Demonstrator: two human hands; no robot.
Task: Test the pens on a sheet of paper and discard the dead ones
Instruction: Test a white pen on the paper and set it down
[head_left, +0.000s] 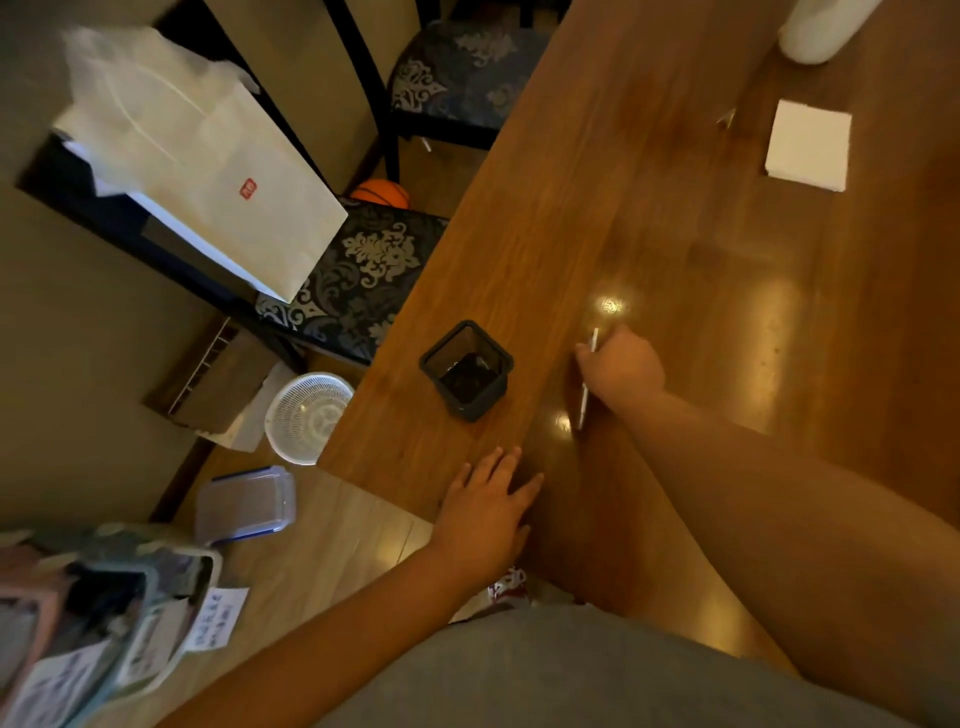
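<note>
Pen (583, 408) held in the right hand (621, 366) over the desk (675, 234).
The right hand has its fingers curled round a thin white pen, near the middle of the view. The pen sticks out above and below the fist, and I cannot tell if its tip touches the desk. The left hand (488, 506) lies flat on the desk edge with straight fingers, at seven o'clock from the right hand, and holds nothing. A black cup (467, 369) stands near the pen, at nine o'clock from it. The white paper (808, 145) lies well apart at one o'clock. On the floor, at eight o'clock from the cup, sits a white basket (306, 415).
</note>
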